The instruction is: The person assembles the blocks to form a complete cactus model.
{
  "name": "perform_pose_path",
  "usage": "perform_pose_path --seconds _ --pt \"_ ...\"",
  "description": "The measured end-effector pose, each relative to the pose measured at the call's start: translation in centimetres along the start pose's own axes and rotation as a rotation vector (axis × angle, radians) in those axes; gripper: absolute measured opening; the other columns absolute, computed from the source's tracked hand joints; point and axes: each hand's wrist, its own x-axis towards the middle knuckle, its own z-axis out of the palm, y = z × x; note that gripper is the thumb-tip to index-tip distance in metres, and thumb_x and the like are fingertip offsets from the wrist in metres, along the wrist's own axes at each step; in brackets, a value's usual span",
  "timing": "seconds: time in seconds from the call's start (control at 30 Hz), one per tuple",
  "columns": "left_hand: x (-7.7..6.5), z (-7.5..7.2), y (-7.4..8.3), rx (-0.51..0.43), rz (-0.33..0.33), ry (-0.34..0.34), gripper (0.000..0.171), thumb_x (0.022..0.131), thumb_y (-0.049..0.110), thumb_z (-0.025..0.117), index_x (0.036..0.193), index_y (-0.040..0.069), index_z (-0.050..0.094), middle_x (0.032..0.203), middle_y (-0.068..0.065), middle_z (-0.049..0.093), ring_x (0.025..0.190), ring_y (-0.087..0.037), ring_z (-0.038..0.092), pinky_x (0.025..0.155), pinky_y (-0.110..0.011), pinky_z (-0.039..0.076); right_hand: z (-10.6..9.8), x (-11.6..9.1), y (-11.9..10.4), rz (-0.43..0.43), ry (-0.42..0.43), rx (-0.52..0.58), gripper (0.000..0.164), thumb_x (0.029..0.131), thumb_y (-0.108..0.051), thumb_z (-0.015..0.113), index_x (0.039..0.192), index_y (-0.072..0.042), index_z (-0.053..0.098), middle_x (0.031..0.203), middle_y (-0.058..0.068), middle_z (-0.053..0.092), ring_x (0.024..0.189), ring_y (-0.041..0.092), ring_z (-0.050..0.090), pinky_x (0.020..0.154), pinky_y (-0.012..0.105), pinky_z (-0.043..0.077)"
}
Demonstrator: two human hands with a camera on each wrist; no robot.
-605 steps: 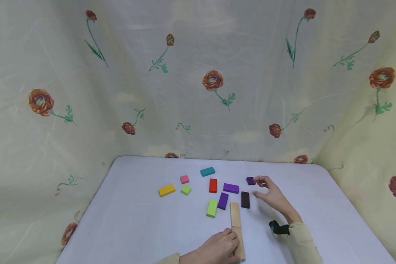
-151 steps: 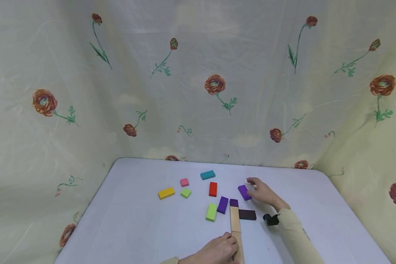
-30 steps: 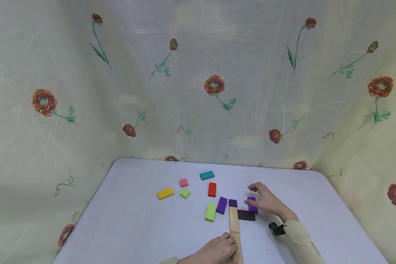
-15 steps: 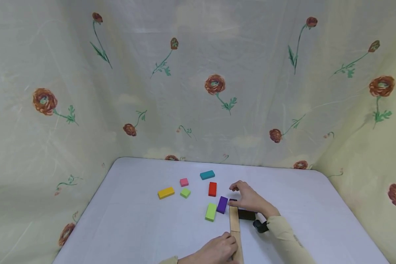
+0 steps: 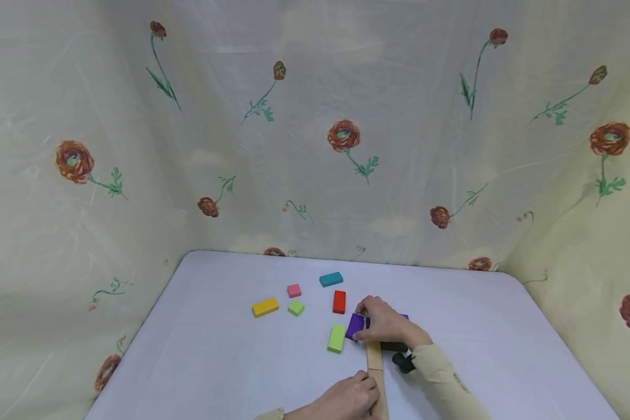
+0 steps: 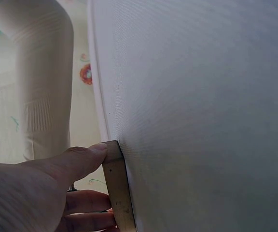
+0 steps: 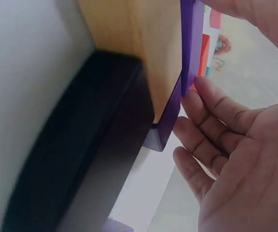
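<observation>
Two pale wooden blocks lie end to end in a strip. My left hand point(image 5: 346, 396) grips the near wooden block point(image 6: 117, 188), thumb on its end and fingers along its side. At the far wooden block point(image 5: 375, 354) a small dark purple block point(image 7: 161, 136) sits against the far end. A black block point(image 7: 71, 145) extends from its right side. My right hand point(image 5: 385, 324) reaches over the strip and pinches a purple block point(image 5: 354, 325) lengthwise, thumb at the near end and fingertips at the far end. Another purple block point(image 5: 405, 317), mostly hidden, lies behind that hand.
Left of the pinched block lies a lime green block point(image 5: 336, 338). Farther back are a red block point(image 5: 339, 301) and a teal block point(image 5: 331, 279). A yellow block point(image 5: 265, 307), a small pink block point(image 5: 294, 290) and a small green block point(image 5: 296, 308) lie leftward on the white table point(image 5: 189, 350).
Earlier the small dark purple block joined the strip's far end and the black block turned sideways. My right hand then moved one purple block rightward, left it, and crossed left to the other.
</observation>
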Motion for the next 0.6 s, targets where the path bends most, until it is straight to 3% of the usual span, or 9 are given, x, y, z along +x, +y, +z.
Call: perform_pose_path --seconds 0.23,0.6 --pt "-0.1 0.0 0.0 0.009 0.016 0.02 0.034 0.094 0.045 0.057 0.105 0.015 0.069 0.107 0.005 0.066 0.1 -0.002 0.055 0.086 -0.012 0.045 0.1 0.4 -0.3 -0.016 -0.02 -0.015 0.054 0.071 -0.035 0.082 0.114 -0.012 0.058 0.108 0.0 0.058 0.095 0.014 0.05 0.088 0.038 0.049" --pt "0.0 0.3 -0.2 0.01 0.025 0.01 0.032 0.095 0.042 0.058 0.106 0.014 0.069 0.108 0.005 0.066 0.101 -0.003 0.055 0.084 -0.012 0.045 -0.7 2.3 -0.3 0.028 -0.063 0.033 0.051 0.074 -0.028 0.083 0.114 -0.008 0.06 0.109 0.003 0.058 0.098 0.017 0.05 0.093 0.039 0.048"
